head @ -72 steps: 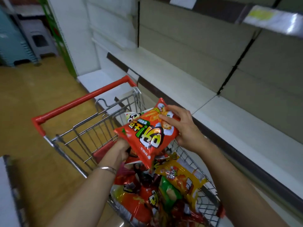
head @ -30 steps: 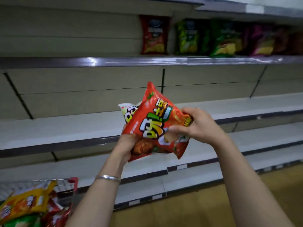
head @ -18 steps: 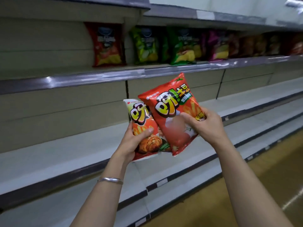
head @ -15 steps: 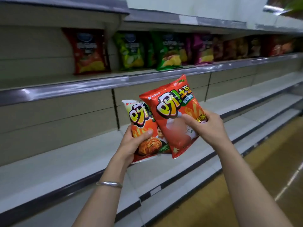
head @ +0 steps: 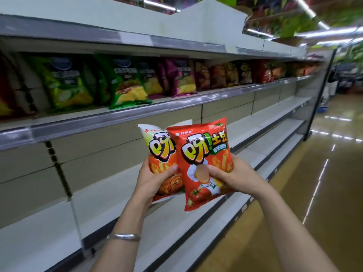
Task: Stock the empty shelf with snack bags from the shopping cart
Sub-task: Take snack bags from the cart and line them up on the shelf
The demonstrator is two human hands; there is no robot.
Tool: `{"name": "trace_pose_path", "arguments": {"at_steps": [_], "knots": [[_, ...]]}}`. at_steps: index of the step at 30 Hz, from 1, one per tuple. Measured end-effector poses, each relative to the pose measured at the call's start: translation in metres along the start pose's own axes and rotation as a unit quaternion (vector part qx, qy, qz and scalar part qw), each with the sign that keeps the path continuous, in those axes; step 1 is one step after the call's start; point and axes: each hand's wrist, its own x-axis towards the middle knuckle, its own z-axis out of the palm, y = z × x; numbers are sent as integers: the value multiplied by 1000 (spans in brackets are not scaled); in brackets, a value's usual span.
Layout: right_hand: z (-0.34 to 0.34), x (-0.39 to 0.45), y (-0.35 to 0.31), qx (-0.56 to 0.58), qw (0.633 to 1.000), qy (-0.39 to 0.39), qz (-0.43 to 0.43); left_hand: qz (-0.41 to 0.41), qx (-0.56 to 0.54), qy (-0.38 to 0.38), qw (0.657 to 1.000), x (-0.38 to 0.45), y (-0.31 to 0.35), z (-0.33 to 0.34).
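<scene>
Red bag, pinched by the right hand, is overlapping the white-topped bag the left hand is gripping, both upright before the empty shelf, probably for facing labels outward.

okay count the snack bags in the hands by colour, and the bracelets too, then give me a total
All-red snack bag, gripped by the right hand: 1
White-topped orange snack bag, gripped by the left hand: 1
Silver bracelet, on the left wrist: 1
Total: 3
</scene>
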Motion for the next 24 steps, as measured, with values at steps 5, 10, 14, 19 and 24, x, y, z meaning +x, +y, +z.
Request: {"name": "trace_pose_path", "arguments": {"at_steps": [5,10,14,19,24], "knots": [[-72,33,48,34,999,-31,6,6,-12,15,1000,40,-1,100],[-144,65,90,83,996,-22,5,9,-11,33,999,78,-7,190],[-181,90,120,125,992,-11,15,10,-7,30,999,105,-10,238],[-218,130,150,169,986,8,8,30,-20,16,999,146,-8,288],[-254,184,177,197,980,31,6,39,-29,24,999,209,-15,326]]}}
